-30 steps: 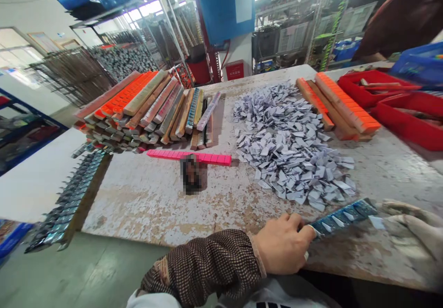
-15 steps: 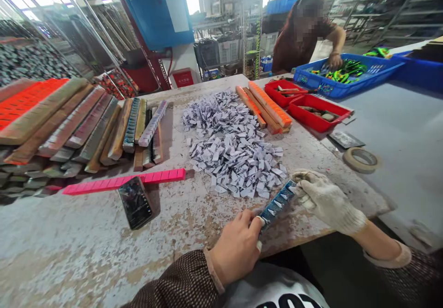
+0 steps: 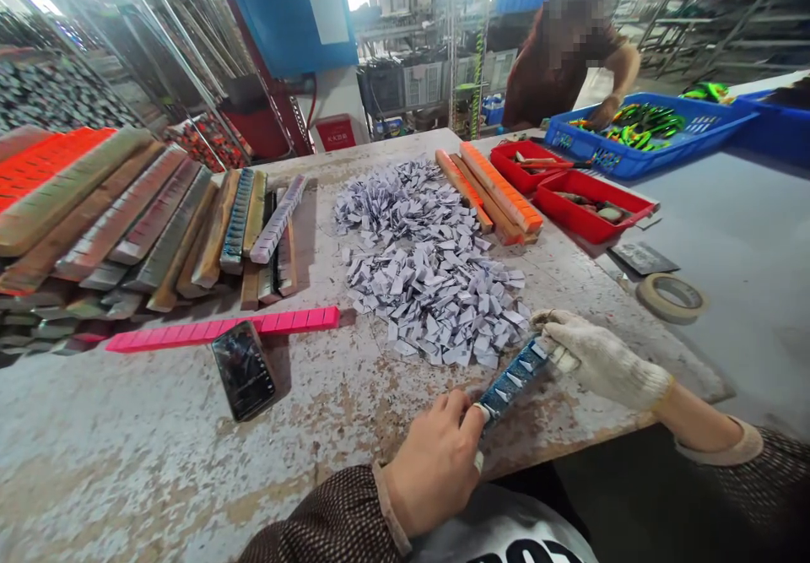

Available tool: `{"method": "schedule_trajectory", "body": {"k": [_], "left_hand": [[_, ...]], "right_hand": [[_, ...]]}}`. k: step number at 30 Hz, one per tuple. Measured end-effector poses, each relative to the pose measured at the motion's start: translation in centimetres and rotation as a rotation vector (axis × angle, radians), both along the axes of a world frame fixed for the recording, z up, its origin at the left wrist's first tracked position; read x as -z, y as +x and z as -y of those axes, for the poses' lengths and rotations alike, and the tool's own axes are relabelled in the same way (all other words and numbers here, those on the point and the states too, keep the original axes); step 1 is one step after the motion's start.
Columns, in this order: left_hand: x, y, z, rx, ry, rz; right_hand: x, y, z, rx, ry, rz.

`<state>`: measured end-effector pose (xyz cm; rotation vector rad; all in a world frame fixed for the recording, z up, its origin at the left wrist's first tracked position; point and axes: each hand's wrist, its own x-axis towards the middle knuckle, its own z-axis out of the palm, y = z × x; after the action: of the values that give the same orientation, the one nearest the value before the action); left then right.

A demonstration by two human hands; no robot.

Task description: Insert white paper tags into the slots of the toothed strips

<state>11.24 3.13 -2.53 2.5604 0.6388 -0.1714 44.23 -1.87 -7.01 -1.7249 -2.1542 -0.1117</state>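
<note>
My left hand, bare but for white coverings on fingertips, is closed round the near end of a blue strip. Small white pointed pieces stick up along this strip. At its far end my right hand, in a white knitted glove, has its fingers pressed together; whatever they pinch is too small to make out. Just beyond the strip lies a large heap of small white pieces on the worn table.
A phone leans on a pink strip at left, before stacked slotted bars. Orange bars, red trays, a tape roll and a blue basket stand right. Another person reaches into the basket.
The view has shifted slightly. My hands keep nearly the same pose at the blue strip. The other person's hand has moved lower and left in the blue basket.
</note>
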Motion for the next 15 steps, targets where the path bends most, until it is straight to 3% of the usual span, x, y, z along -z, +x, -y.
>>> {"method": "schedule_trajectory", "body": {"k": [10,12,15], "left_hand": [[-0.1,0.0,0.1,0.046,0.05,0.002],[-0.1,-0.2,0.3,0.049,0.06,0.017],[0.1,-0.2,0.6,0.085,0.076,0.056]], "right_hand": [[-2.5,-3.1,-0.4,-0.042,0.0,0.22],[-1.4,-2.7,-0.1,-0.075,0.051,0.237],[2.0,-0.4,0.9,-0.055,0.083,0.168]]}}
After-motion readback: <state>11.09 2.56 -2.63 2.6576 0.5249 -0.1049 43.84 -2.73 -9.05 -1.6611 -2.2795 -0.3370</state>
